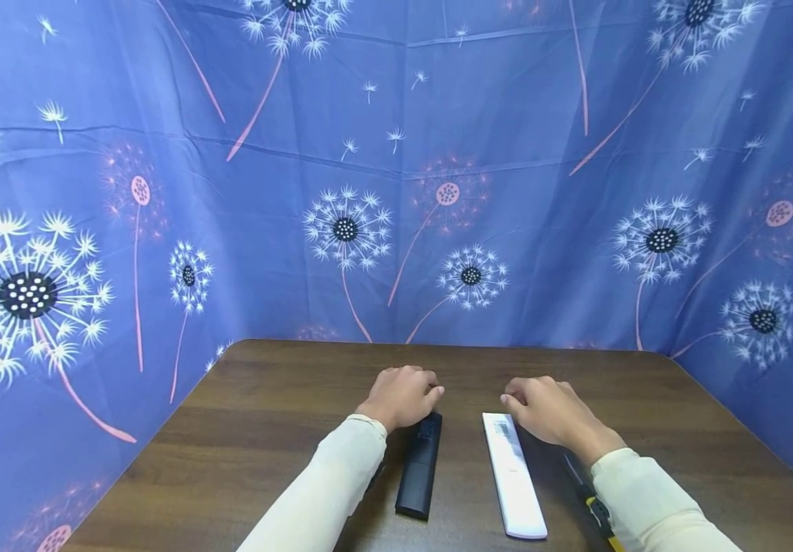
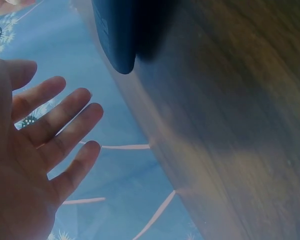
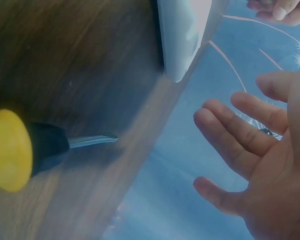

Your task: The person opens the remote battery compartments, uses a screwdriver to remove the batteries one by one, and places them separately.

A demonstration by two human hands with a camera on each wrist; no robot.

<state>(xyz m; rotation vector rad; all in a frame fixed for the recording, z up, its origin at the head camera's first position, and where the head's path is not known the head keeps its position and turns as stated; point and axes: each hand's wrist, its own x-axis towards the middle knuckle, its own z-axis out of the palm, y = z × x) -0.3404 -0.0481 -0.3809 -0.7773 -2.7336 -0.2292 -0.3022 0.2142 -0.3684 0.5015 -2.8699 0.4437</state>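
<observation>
black bar (image 1: 419,469) lies just to the near side of the left hand (image 1: 402,397), white bar (image 1: 515,477) near-left of the right hand (image 1: 557,414), long axes near-to-far, both hands empty, fingers loose.

Black remote control (image 1: 419,468), white remote control (image 1: 515,479), yellow-and-black screwdriver (image 3: 12,150); brown wood-grain counter (image 1: 286,399); cream sleeves (image 1: 320,491); blue cloth (image 1: 251,230) printed with white and pink dandelions (image 1: 345,228).

The black bar (image 1: 419,469) and white bar (image 1: 515,481) look like smooth plastic; the screwdriver shaft (image 3: 92,141) is glossy metal. The satiny tabletop (image 1: 265,406) shows wood grain, the backdrop (image 1: 258,222) creased cloth.
</observation>
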